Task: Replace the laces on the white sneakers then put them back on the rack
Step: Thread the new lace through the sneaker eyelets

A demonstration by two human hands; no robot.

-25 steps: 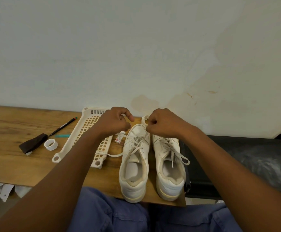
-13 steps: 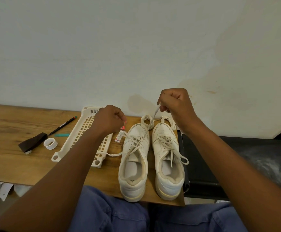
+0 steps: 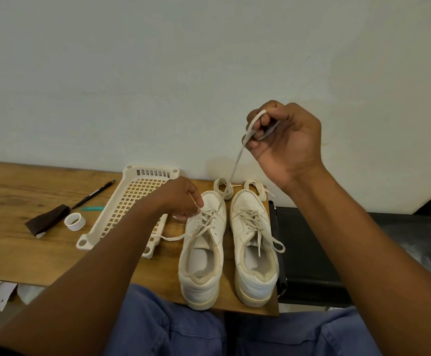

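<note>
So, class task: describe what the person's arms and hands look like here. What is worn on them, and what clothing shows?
Both forearms are bare from wrist to the frame's edge; no sleeves show. The left hand and the right hand carry no gloves, and no rings, watch or bands are visible on them. The only clothing in view is blue denim-like trousers over the lap.

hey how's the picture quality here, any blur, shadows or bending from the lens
Head view: lighting soft and even, no glare; the right hand and the lace it pulls up look slightly motion-blurred; a faint shadow falls on the wall behind the sneakers; wide-angle distortion tilts the table edge and stretches the forearms toward the corners.
</note>
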